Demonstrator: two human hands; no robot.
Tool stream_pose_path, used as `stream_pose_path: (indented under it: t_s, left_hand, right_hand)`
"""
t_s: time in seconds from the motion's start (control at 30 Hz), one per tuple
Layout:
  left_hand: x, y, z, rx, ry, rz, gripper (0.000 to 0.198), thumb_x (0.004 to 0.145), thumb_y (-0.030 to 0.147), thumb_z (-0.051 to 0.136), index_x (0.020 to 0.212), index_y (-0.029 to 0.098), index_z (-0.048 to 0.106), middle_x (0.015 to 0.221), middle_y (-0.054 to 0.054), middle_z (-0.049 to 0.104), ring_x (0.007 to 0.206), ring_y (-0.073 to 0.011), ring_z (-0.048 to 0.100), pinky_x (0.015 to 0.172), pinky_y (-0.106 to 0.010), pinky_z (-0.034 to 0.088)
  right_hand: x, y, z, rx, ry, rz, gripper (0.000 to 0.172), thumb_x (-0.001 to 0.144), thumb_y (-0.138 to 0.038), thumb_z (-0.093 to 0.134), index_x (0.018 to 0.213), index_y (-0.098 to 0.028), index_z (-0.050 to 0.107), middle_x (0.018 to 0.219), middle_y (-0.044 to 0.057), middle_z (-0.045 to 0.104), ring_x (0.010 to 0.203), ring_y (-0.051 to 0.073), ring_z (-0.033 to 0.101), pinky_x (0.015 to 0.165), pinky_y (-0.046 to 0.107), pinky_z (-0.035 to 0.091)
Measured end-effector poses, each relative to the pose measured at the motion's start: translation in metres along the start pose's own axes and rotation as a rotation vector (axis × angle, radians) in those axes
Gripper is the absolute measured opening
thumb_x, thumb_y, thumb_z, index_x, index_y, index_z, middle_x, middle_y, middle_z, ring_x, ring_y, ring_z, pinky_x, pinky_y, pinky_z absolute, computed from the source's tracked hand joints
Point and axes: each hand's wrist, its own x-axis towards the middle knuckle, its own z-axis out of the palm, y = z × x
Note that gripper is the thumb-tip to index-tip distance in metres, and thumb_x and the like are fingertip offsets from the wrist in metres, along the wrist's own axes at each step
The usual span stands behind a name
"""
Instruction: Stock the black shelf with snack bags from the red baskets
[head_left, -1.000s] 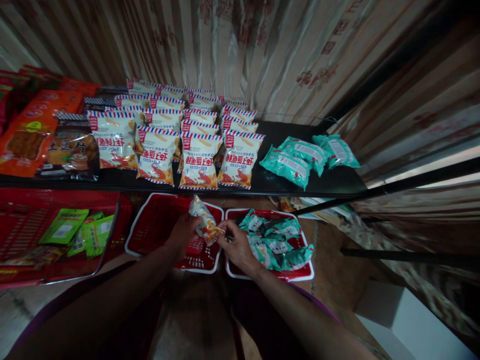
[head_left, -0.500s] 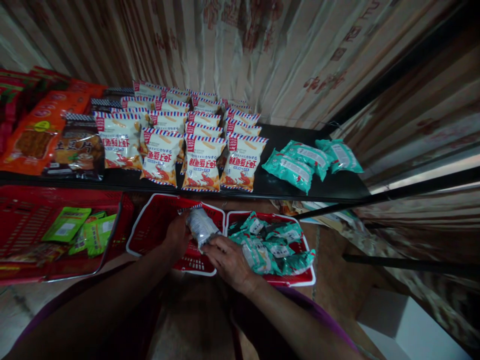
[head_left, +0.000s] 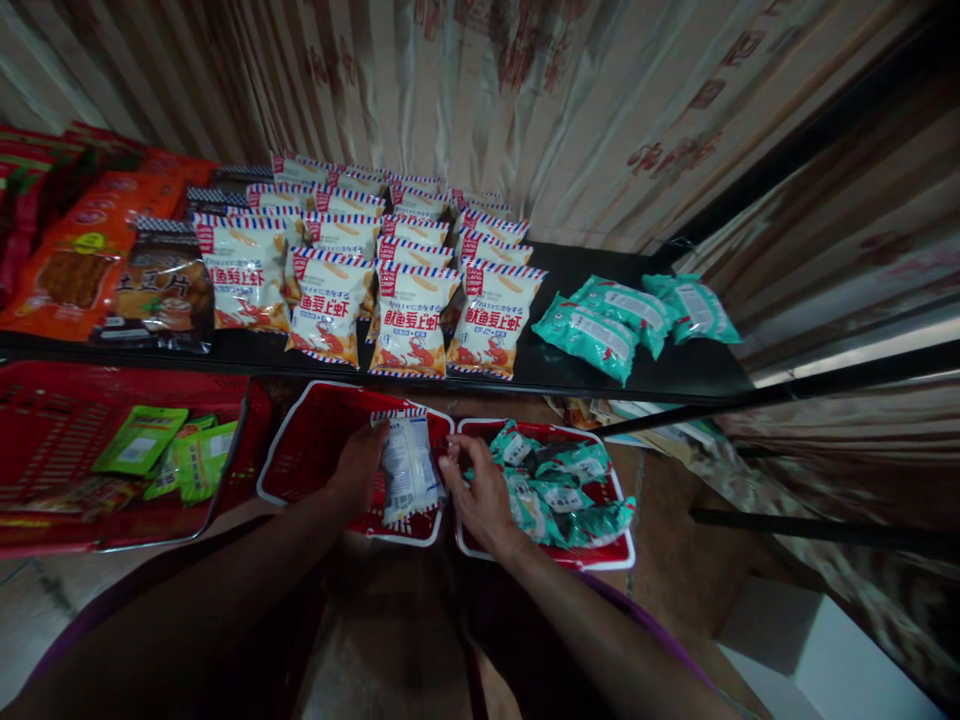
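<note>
A white snack bag (head_left: 409, 468) with a striped top edge hangs over the middle red basket (head_left: 281, 478), its printed back facing up. My left hand (head_left: 365, 462) grips it by its left edge, the fingers partly hidden behind it. Just to the right, my right hand (head_left: 480, 500) has its fingers apart and nothing in them, beside the bag and over the left side of the right-hand basket (head_left: 626, 558). Several crumpled teal bags (head_left: 566, 497) fill that basket.
On the black shelf (head_left: 675, 372) stand rows of white snack bags (head_left: 409, 320), with teal bags (head_left: 592, 335) lying at right and brown and orange packs (head_left: 82, 260) at left. A red basket (head_left: 45, 420) holds green packets (head_left: 142, 440). A white box (head_left: 847, 650) sits lower right.
My right hand has let go of the white bag's lower end and moved slightly right. The bag has turned more upright in my left hand. The view has shifted a little.
</note>
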Motion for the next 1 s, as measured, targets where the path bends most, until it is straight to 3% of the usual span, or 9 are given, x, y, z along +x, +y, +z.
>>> stream_pose_path:
  t_s: [0.17,0.3,0.5,0.8,1.0]
  left_hand:
    - [-0.005,-0.005,0.006,0.003,-0.09,0.001,0.016,0.072,0.032,0.059,0.072,0.016,0.062,0.062,0.0,0.062,0.057,-0.0128,0.055,0.056,-0.025,0.042]
    - [-0.011,-0.004,0.008,0.015,-0.161,-0.008,0.02,0.07,0.036,0.062,0.073,0.016,0.063,0.06,-0.001,0.062,0.053,-0.0126,0.055,0.053,-0.024,0.042]
    - [-0.016,0.0,0.012,-0.047,-0.242,-0.066,0.034,0.068,0.046,0.065,0.082,0.014,0.065,0.064,-0.005,0.067,0.057,-0.0179,0.062,0.053,-0.027,0.046]
    - [-0.013,0.006,0.013,-0.043,-0.11,-0.103,0.027,0.066,0.041,0.067,0.069,0.015,0.062,0.051,-0.002,0.06,0.054,-0.0169,0.06,0.053,-0.026,0.044]
    - [-0.003,0.007,0.008,-0.076,-0.052,-0.039,0.031,0.059,0.044,0.071,0.064,0.017,0.058,0.052,0.002,0.056,0.053,-0.0131,0.056,0.055,-0.025,0.043]
  right_hand:
    - [0.009,0.013,0.004,0.542,-0.036,0.52,0.042,0.074,-0.049,0.065,0.108,-0.025,0.057,0.11,0.004,0.063,0.105,0.019,0.058,0.089,0.034,0.047]
    - [0.01,0.016,0.005,0.849,-0.168,0.753,0.039,0.07,-0.055,0.068,0.094,-0.025,0.063,0.103,0.002,0.068,0.095,0.018,0.062,0.08,0.031,0.05]
    - [0.01,0.002,0.004,0.942,-0.287,0.728,0.039,0.066,-0.047,0.074,0.096,-0.023,0.065,0.092,0.001,0.072,0.078,0.017,0.067,0.068,0.027,0.051]
    - [0.011,0.005,0.011,0.96,-0.196,0.747,0.041,0.065,-0.047,0.075,0.095,-0.022,0.065,0.08,0.0,0.073,0.067,0.017,0.067,0.062,0.028,0.051]
    - [0.011,0.002,0.003,0.946,-0.256,0.816,0.038,0.07,-0.048,0.072,0.096,-0.022,0.064,0.088,0.001,0.071,0.072,0.015,0.065,0.059,0.024,0.052]
